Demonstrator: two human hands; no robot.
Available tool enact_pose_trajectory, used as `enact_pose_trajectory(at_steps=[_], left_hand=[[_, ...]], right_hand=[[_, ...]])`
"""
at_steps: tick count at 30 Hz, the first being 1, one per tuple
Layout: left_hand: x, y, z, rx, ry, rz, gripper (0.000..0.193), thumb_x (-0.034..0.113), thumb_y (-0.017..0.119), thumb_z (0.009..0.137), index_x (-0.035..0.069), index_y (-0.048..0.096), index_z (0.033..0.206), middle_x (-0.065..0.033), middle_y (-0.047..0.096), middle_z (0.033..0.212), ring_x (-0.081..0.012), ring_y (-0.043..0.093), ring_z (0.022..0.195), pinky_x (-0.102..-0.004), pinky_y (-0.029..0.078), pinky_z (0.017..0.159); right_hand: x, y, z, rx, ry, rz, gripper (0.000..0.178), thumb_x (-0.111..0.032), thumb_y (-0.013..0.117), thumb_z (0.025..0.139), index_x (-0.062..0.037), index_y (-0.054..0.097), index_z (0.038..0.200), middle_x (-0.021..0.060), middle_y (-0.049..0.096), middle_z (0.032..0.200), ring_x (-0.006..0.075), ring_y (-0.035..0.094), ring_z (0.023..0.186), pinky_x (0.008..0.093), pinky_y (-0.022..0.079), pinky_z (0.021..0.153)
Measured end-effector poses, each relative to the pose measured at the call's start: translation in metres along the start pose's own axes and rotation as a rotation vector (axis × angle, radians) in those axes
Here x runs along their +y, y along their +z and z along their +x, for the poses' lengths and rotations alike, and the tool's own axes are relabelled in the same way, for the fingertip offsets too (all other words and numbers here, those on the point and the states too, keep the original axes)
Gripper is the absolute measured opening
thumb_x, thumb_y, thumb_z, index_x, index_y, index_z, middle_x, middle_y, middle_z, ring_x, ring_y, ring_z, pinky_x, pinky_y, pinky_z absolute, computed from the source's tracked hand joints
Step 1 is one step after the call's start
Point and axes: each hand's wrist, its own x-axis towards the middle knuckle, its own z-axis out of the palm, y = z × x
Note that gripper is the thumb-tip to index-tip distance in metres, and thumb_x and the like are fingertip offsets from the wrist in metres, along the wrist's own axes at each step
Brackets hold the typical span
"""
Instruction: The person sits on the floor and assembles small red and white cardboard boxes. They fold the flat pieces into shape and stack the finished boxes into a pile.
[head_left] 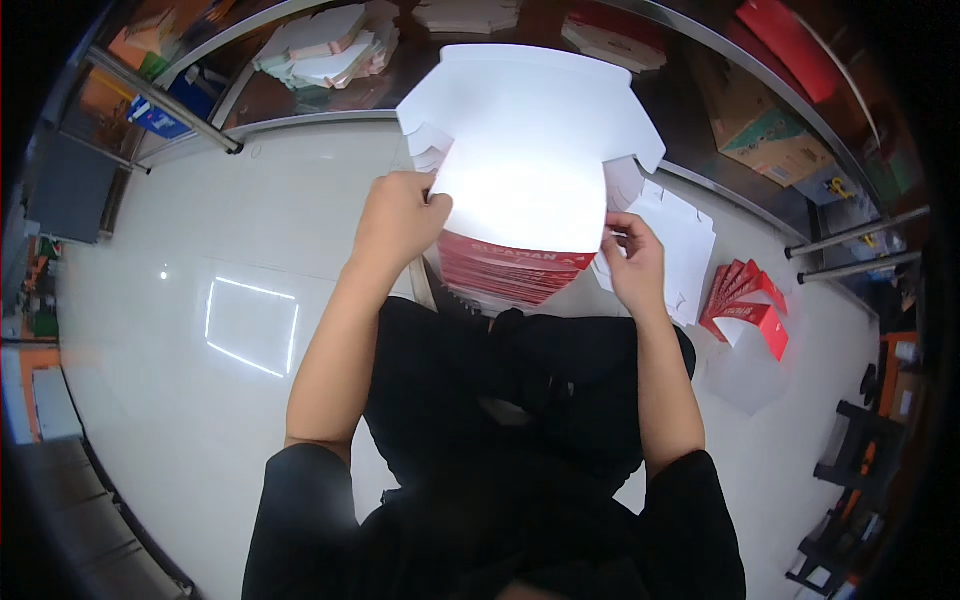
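Lap: dark trousers and black sleeves fill the lower frame; the person sits over a pale glossy floor (200,400).
Left hand (398,222): fingers curled, thumb and fingertips pinching the left edge of the sheet.
Right hand (632,258): fingers bent, pinching the sheet's right edge lower down; their exact spread cannot be told.
Sheet (530,140): white flat box blank with notched flaps, held up between both hands, long axis running away from the body; both hands equally near.
Stack (505,272): red printed blanks on the knees, just under the sheet's near edge.
White blanks (680,235): loose pile beside the right hand.
Red cartons (745,305): fanned on the floor, further right.
Brown box (770,135): beyond the rail (300,120), upper right.
Far pile (325,45): pale blanks, upper left.
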Motion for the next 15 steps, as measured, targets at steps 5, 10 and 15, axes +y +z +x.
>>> enact_pose_trajectory(at_steps=[5,10,15], left_hand=[[-0.001,-0.014,-0.002,-0.112,-0.052,-0.032,0.022,0.012,0.063,0.079,-0.006,0.070,0.089,-0.0241,0.063,0.068,-0.0267,0.061,0.057,-0.0384,0.047,0.058],[0.015,-0.012,0.009,0.272,-0.034,-0.103,0.034,0.027,0.070,0.090,-0.007,0.074,0.092,-0.0201,0.070,0.072,-0.0189,0.068,0.066,-0.0329,0.052,0.063],[0.109,0.023,0.023,-0.238,0.128,0.288,0.069,0.063,0.073,0.079,-0.005,0.073,0.075,-0.0228,0.070,0.073,-0.0370,0.072,0.072,-0.0375,0.057,0.071]], right_hand=[[-0.014,0.019,-0.004,-0.064,-0.040,0.267,0.021,-0.013,0.069,0.095,-0.0031,0.064,0.113,0.0078,0.066,0.113,0.0164,0.061,0.107,0.0331,0.047,0.097],[-0.034,0.018,-0.012,-0.066,-0.230,-0.185,0.025,-0.013,0.073,0.091,-0.0055,0.065,0.113,0.0063,0.064,0.109,0.0206,0.056,0.106,0.0324,0.045,0.093],[-0.036,0.013,-0.017,-0.079,-0.330,-0.272,0.025,-0.018,0.075,0.090,-0.0061,0.068,0.111,0.0074,0.065,0.107,0.0258,0.054,0.104,0.0360,0.044,0.092]])
